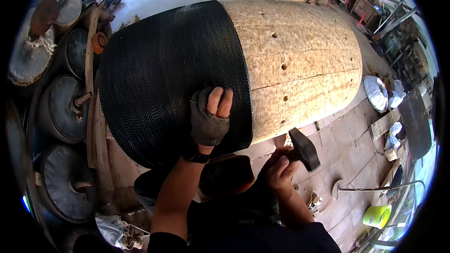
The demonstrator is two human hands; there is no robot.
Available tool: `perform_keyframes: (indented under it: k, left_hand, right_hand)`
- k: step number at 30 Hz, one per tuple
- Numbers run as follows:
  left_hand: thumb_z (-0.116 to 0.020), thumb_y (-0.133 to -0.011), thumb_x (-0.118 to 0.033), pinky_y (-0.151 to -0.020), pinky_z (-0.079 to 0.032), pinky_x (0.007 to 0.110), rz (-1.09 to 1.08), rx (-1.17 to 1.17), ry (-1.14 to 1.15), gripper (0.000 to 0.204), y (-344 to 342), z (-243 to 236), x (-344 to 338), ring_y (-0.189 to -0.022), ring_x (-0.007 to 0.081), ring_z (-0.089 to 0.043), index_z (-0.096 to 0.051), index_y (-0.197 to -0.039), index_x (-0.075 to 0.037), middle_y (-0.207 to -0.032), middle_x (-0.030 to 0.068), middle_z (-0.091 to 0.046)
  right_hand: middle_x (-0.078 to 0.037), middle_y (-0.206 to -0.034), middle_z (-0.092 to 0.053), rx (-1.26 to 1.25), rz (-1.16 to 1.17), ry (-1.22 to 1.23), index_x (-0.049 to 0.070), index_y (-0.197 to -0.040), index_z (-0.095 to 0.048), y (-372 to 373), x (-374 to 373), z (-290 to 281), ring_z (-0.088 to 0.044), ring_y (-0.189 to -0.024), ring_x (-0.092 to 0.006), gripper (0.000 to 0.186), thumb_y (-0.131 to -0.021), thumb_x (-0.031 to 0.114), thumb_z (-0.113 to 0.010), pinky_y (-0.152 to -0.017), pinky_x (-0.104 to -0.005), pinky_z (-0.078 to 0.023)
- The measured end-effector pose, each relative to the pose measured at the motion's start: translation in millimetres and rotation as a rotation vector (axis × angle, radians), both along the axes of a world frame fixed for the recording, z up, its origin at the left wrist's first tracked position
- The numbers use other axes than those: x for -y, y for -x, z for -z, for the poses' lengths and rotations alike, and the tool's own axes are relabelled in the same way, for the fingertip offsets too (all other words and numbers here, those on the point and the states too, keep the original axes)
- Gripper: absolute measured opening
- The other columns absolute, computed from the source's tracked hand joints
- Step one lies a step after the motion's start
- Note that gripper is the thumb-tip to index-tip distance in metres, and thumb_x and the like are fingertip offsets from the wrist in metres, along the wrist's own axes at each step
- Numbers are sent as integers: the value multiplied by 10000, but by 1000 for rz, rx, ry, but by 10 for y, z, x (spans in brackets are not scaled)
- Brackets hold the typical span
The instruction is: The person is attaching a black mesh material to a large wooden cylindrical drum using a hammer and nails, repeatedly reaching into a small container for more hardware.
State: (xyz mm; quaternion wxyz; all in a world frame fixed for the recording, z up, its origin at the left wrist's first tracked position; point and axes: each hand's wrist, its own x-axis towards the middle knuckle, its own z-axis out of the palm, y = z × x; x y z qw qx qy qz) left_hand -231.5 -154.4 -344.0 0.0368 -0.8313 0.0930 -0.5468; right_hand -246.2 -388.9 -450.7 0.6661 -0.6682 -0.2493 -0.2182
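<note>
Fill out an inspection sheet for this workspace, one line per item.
Surface: slab floor, joints visible.
Job's things: large wooden drum, bare and dotted with holes on the right; black textured covering wraps its left part; hammer raised off the drum.
Clutter: yellow-green bucket, white bag, crumpled grey-white cloth or sack.
Hands: left hand, in a fingerless glove, on the covering; right hand grips the hammer.
Cables: none identifiable; thin strands on the floor are too small to tell.
Surroundings: dark metal rollers and wooden plank at left.
</note>
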Motion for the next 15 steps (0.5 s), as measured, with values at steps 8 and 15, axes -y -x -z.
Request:
perform_keyframes:
  k: [8, 15]
  left_hand:
    - [-694, -766, -19, -886, -511, 481, -23, 3, -39, 400, -8, -12, -5, -976, 297, -605, -726, -1160, -84, -1139, 96, -568]
    - [-696, -764, -15, -874, -508, 481, -13, 1, -28, 396, -17, -17, -21, -974, 290, -607, -727, -1152, -83, -1123, 90, -575]
  right_hand:
    - [-186, -692, -602, -272, 9, 259, -29, -1062, -551, 85, 47, -4, -621, -588, -346, 144, -1000, 101, -559, -555, -423, -475]
    - [-281, -743, -607, -197, 54, 534, -30, -1100, -538, -166, -44, 9, -639, -639, -457, 218, -967, 125, -616, -550, -494, -486]
